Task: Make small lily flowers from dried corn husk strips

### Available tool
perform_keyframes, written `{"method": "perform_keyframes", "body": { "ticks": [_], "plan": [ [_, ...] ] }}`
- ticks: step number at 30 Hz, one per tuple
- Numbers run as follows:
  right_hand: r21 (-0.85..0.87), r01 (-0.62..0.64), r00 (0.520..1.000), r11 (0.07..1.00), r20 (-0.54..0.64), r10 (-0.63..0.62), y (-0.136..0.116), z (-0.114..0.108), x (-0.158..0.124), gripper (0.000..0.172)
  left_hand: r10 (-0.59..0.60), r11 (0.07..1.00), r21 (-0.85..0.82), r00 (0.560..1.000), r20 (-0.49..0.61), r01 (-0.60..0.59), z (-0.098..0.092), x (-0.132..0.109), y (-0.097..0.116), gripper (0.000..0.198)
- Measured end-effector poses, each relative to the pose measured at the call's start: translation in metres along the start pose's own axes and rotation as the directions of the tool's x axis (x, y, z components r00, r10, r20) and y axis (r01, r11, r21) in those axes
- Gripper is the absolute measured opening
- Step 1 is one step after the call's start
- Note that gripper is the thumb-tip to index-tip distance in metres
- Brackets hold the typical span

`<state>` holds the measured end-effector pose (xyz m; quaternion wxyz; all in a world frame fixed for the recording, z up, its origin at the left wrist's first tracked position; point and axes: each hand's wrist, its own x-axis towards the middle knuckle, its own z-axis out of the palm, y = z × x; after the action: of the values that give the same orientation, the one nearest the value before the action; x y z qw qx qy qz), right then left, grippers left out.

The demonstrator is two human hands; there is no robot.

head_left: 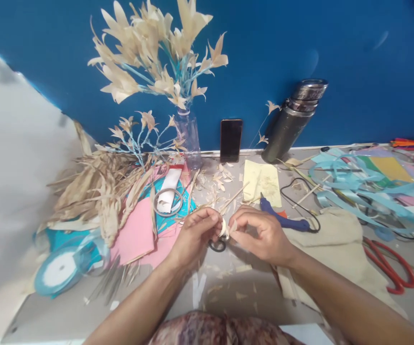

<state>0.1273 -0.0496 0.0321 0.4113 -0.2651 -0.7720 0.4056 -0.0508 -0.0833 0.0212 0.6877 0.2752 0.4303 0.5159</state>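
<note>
Near the middle of the table, my left hand (197, 231) pinches a small cream husk flower (224, 229) between thumb and fingertips. My right hand (260, 234) is closed at the fingertips on a pale husk petal (233, 226), right beside the flower. Whether petal and flower touch, I cannot tell. Just below the fingers shows a black ring-shaped handle (217, 246); the rest of it is hidden. Cut husk petals (223, 177) are scattered behind my hands. A blue glue gun (284, 218) lies just beyond my right hand.
A clear bottle (188, 136) holds tall husk flowers (145, 43). A phone (231, 140) and a dark flask (295, 122) lean on the blue wall. Dried husks (95, 184) and a ribbon spool (58, 270) lie left; red-handled scissors (389, 266) and blue ribbon (357, 201) lie right.
</note>
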Motion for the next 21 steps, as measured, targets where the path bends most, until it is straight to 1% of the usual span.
{"method": "perform_keyframes", "body": {
  "ticks": [3, 5, 7, 9, 11, 13, 14, 17, 21],
  "plan": [
    [-0.047, 0.042, 0.999, 0.998, 0.032, -0.04, 0.0, 0.001, 0.001, 0.012, -0.001, 0.999, 0.037, 0.998, 0.06, -0.001, -0.003, 0.0, -0.001, 0.021],
    [-0.054, 0.048, 0.998, 0.997, 0.04, -0.046, 0.0, 0.002, 0.001, 0.012, -0.004, 0.999, 0.037, 0.998, 0.064, 0.002, -0.003, 0.0, -0.001, 0.021],
    [-0.042, 0.032, 0.999, 0.999, 0.035, -0.03, 0.0, 0.002, 0.001, 0.012, -0.033, 0.999, -0.005, 0.998, 0.061, 0.033, -0.003, 0.0, -0.002, 0.022],
    [-0.025, 0.005, 1.0, 1.0, -0.01, -0.005, 0.001, 0.002, 0.0, 0.012, -0.078, 0.993, -0.079, 0.994, 0.081, 0.085, -0.003, 0.001, -0.002, 0.022],
    [-0.039, -0.013, 0.995, 0.999, -0.101, 0.009, 0.003, 0.002, -0.001, 0.012, -0.128, 0.976, -0.159, 0.984, 0.125, 0.147, -0.004, 0.002, -0.004, 0.022],
    [-0.09, -0.005, 0.982, 0.996, -0.187, -0.012, 0.004, 0.002, -0.003, 0.012, -0.163, 0.953, -0.227, 0.973, 0.164, 0.198, -0.004, 0.003, -0.008, 0.022],
    [-0.118, 0.009, 0.977, 0.993, -0.212, -0.034, 0.005, 0.003, -0.003, 0.013, -0.177, 0.942, -0.253, 0.968, 0.179, 0.219, -0.004, 0.003, -0.01, 0.023],
    [-0.167, 0.064, 0.97, 0.984, -0.22, -0.1, 0.006, 0.005, -0.004, 0.016, -0.202, 0.918, -0.303, 0.96, 0.195, 0.255, -0.003, 0.003, -0.014, 0.023],
    [-0.173, 0.076, 0.972, 0.982, -0.208, -0.112, 0.007, 0.008, -0.005, 0.018, -0.208, 0.913, -0.314, 0.96, 0.186, 0.259, -0.002, 0.002, -0.015, 0.021]
  ]
}}
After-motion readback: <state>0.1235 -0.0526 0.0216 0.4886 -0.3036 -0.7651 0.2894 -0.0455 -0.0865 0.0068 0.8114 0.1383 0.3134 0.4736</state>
